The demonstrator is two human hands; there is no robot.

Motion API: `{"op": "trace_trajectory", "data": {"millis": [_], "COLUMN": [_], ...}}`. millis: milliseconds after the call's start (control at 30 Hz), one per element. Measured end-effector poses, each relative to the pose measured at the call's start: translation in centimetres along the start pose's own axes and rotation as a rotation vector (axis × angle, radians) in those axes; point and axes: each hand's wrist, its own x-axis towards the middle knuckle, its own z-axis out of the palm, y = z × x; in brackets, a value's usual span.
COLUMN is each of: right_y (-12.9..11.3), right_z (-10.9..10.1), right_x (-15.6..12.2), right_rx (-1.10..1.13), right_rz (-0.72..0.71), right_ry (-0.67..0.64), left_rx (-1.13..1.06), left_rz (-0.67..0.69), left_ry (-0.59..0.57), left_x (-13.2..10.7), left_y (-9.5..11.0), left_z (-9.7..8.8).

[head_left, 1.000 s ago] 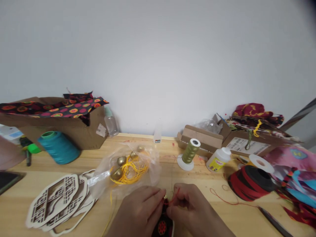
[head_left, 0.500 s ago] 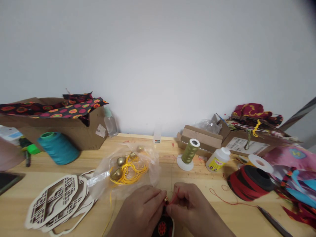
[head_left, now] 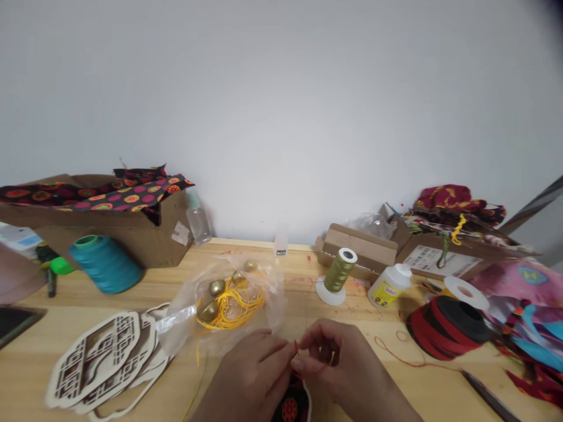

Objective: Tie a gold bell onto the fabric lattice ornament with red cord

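Note:
At the bottom centre, my left hand [head_left: 257,369] is closed at the top of a small dark fabric piece [head_left: 290,407] with a red flower pattern and a pale edge. A bit of red cord [head_left: 296,348] rises between my fingertips. My right hand [head_left: 341,360] meets the left from the other side, its thumb and forefinger pinched at this cord. My fingers hide most of the cord and the fabric's upper end.
Left stand wooden cutouts [head_left: 101,357], a teal thread cone [head_left: 105,264] and a cardboard box [head_left: 171,234]. A plastic bag [head_left: 272,299] holds brass bells and yellow cord. Right are a green spool [head_left: 338,272], a glue bottle [head_left: 389,286], a red ribbon roll [head_left: 440,334] and scissors [head_left: 488,395].
My right fingertips have shifted slightly and the red cord that stuck up from them no longer shows there. A red bit now stands by the left fingertips. The left hand stays put.

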Motion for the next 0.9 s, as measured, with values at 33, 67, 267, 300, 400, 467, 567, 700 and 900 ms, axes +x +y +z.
{"op": "trace_trajectory", "data": {"millis": [33,67,267,300,400,467,567,700,900], "right_y": [0.1,0.1,0.4,0.4,0.5,0.6,1.0,1.2,0.5], "right_z": [0.0,0.1,0.3,0.4,0.9,1.1,1.3,0.8,0.0], "right_x": [0.0,0.0,0.0,0.0,0.2,0.4,0.7,0.9,0.9], "right_rx": [-0.008,-0.018,0.062,0.089,0.180,0.298,0.489,0.624,0.731], "right_rz": [-0.007,-0.015,-0.046,-0.041,-0.074,-0.133,-0.140,0.032,0.007], "right_ry": [0.006,0.009,0.012,0.011,0.024,0.072,0.111,0.007,-0.030], "left_rx": [-0.006,-0.010,-0.041,-0.046,-0.068,-0.111,-0.209,-0.486,-0.852], "left_rz": [-0.006,-0.017,-0.024,-0.026,-0.066,-0.130,-0.312,-0.562,-0.710], "left_ry": [-0.007,-0.014,0.007,0.008,-0.004,-0.044,-0.151,-0.252,-0.220], "left_x": [0.0,0.0,0.1,0.1,0.0,-0.1,0.0,0.4,0.4], "left_y": [0.0,-0.1,-0.1,-0.1,0.0,0.0,0.3,0.7,0.6], "left_z": [0.1,0.1,0.1,0.1,0.2,0.4,0.3,0.0,0.2]}}
